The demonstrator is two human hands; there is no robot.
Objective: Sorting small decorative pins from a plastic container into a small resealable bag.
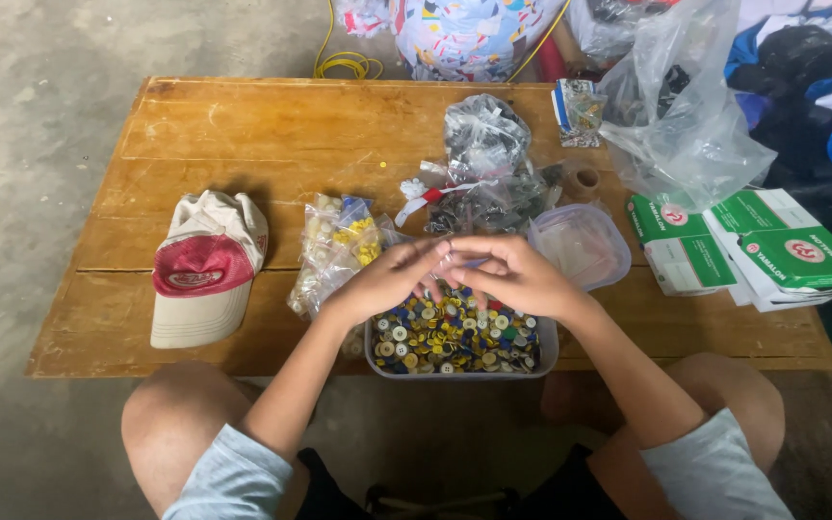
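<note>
From where I stand, the person sits at a low wooden table [243,125] with the tub [549,354] of mixed coloured buttons at its near edge. Both hands meet just above the tub: the left hand [389,279] and the right hand [517,277] have fingers curled together, pinching something too small to make out. Just behind the tub lie a clear lid [585,241] and 2 bags of buttons [339,250]. Well left of the tub rests a red and white cap [206,265]; well right of it, green boxes [792,252].
</note>
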